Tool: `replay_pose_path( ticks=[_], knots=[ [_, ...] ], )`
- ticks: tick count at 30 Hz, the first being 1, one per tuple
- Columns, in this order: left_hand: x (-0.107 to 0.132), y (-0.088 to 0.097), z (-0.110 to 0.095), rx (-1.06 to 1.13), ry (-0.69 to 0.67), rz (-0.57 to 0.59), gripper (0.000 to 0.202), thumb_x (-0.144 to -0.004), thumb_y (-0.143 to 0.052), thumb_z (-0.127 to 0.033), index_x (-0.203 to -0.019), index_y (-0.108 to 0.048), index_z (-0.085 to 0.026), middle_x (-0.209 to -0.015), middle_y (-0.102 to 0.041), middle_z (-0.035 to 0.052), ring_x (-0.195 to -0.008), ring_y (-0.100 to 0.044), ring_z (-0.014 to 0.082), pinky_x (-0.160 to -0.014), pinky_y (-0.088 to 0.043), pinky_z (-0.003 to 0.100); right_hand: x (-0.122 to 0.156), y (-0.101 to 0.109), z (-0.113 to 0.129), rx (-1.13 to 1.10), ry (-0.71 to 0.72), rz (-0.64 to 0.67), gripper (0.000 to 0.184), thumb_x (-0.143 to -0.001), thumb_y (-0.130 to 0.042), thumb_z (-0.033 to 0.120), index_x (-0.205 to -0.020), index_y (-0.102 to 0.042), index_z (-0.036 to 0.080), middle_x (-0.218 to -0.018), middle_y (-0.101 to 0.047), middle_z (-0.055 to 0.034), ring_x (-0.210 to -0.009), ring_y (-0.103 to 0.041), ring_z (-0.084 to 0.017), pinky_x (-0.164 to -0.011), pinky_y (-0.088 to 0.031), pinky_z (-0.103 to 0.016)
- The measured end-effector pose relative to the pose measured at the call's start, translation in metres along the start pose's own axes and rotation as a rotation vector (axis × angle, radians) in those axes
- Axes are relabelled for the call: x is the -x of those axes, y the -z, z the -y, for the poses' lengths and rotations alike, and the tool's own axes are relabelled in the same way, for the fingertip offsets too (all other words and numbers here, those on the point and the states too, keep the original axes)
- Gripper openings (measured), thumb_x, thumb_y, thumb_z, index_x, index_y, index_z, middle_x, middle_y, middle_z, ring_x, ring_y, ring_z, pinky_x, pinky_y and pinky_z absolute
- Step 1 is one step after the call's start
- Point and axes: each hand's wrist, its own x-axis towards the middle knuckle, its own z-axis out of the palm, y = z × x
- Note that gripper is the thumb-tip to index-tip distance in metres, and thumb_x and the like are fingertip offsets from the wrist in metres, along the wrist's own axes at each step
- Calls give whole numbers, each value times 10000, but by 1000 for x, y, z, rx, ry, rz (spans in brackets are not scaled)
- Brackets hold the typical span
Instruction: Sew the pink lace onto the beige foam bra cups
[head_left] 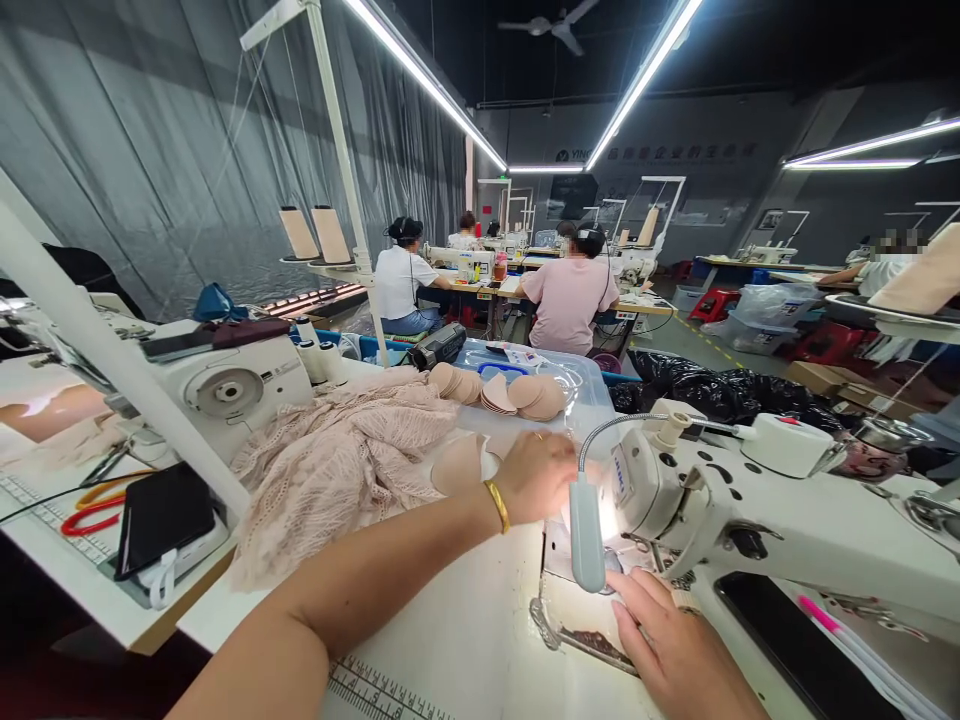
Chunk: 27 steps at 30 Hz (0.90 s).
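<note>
My left hand point(534, 478), with a gold bracelet point(497, 506) at the wrist, reaches across to the far side of the needle area. Its fingers are curled; the lamp and glare hide their tips, and I cannot make out what they hold. Beside it lie smooth beige fabric pieces point(457, 466). My right hand point(671, 632) rests at the needle plate of a white sewing machine point(757, 520), fingers stretched forward and thumb apart. Its index fingertip is by the presser foot area, partly covered by a grey gooseneck lamp point(587, 540).
Beige lace fabric point(345, 460) is heaped at left. Stacks of beige rounded pads point(541, 398) sit on a clear plastic lid point(581, 372) behind. A black phone point(802, 645) lies under the machine arm, another phone point(165, 520) at left. A thread stand pole point(341, 150) rises left; co-workers sit ahead.
</note>
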Motion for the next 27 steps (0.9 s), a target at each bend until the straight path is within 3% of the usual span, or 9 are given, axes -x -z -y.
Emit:
replay_pose_path(
  ticks=[3, 8, 12, 15, 17, 19, 21, 24, 27],
  knots=[
    [-22, -1, 13, 15, 249, -10, 375, -963, -676, -376, -1258, -687, -146, -1265, -708, 191, -1203, -634, 374, -982, -478, 467, 0, 2, 4, 17, -62, -20, 376, -1099, -362, 336, -1233, -707, 269, -1125, -795, -89, -945, -772, -267, -690, -608, -343],
    [-31, -2, 27, 147, 441, 38, 274, -859, -700, -190, -1133, -689, -204, -973, -760, 58, -904, -712, 258, -783, -526, 328, 0, 4, 5, -52, -66, -4, 362, -1100, -374, 343, -1221, -708, 278, -1070, -781, -71, -912, -751, -248, -724, -594, -343],
    [-10, 39, 40, 200, 512, -116, 381, -924, -519, -152, -1300, -567, -190, -1078, -713, 64, -923, -688, 220, -771, -527, 316, 0, 3, 7, -94, -110, -2, 382, -1109, -332, 345, -1201, -699, 292, -979, -760, -56, -820, -719, -242, -675, -554, -351],
    [25, 68, 42, 212, 496, -139, 400, -899, -504, -145, -1295, -541, -186, -1006, -676, 36, -898, -664, 205, -769, -531, 309, 1, 1, 10, -97, -141, 5, 391, -1115, -291, 339, -1167, -675, 290, -932, -738, -47, -760, -700, -241, -641, -526, -354],
    [55, 71, 33, 199, 460, -90, 394, -845, -568, -136, -1234, -579, -193, -940, -664, 23, -873, -653, 219, -792, -534, 342, 1, 0, 12, -91, -144, 14, 383, -1117, -280, 328, -1161, -659, 286, -954, -737, -48, -768, -701, -239, -650, -525, -356],
    [84, 60, 19, 159, 371, -51, 466, -758, -671, -101, -1208, -619, -209, -1110, -687, 70, -1073, -637, 287, -962, -506, 437, 0, 0, 11, -83, -146, 27, 381, -1118, -276, 321, -1165, -652, 286, -984, -739, -53, -771, -700, -235, -644, -522, -351],
    [105, 41, 5, 41, 126, 3, 408, -785, -669, -58, -1163, -645, -207, -1289, -660, 117, -1201, -588, 329, -1057, -444, 496, -2, 2, 10, -68, -127, 41, 376, -1114, -289, 310, -1181, -658, 286, -990, -738, -56, -754, -697, -229, -624, -518, -341],
    [113, 11, -6, -30, -273, 220, 173, -842, -643, -49, -945, -622, -187, -1102, -704, 75, -989, -631, 241, -911, -496, 362, -3, 6, 9, -52, -81, 53, 354, -1108, -325, 305, -1208, -664, 279, -962, -727, -50, -761, -705, -231, -633, -525, -338],
    [99, -7, -10, -23, -363, 308, 128, -871, -623, -59, -876, -595, -185, -950, -700, 49, -867, -632, 204, -798, -497, 312, -3, 6, 10, -56, -94, 28, 347, -1113, -321, 308, -1195, -656, 271, -955, -717, -45, -745, -702, -225, -637, -520, -342]
  ],
)
